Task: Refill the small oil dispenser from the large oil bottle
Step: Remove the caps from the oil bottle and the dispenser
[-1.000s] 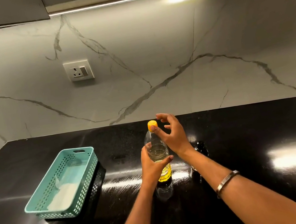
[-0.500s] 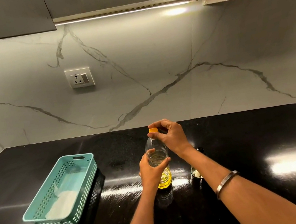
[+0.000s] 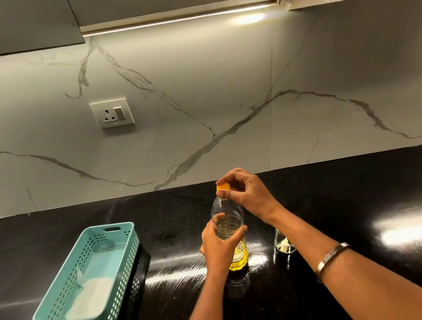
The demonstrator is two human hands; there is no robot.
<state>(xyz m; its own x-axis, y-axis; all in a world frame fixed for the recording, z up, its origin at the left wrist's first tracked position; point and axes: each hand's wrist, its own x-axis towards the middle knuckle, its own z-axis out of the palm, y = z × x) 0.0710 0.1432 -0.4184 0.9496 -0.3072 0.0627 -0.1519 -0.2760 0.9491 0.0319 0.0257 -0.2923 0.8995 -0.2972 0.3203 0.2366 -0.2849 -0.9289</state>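
I am at the opening step: my left hand (image 3: pixel 219 244) holds the big oil bottle (image 3: pixel 230 235) upright on the bench (image 3: pixel 348 199), my right hand (image 3: pixel 243 193) pinches its yellow cap (image 3: pixel 222 187), so next I should twist it off and pour into the little glass dispenser (image 3: pixel 284 243) just beside.

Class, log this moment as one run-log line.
step: uncapping | left hand: grips oil bottle | right hand: pinches yellow cap | dispenser: waiting

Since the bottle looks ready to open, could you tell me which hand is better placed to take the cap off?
Right hand: its fingers already pinch the yellow cap, while the left hand steadies the oil bottle.
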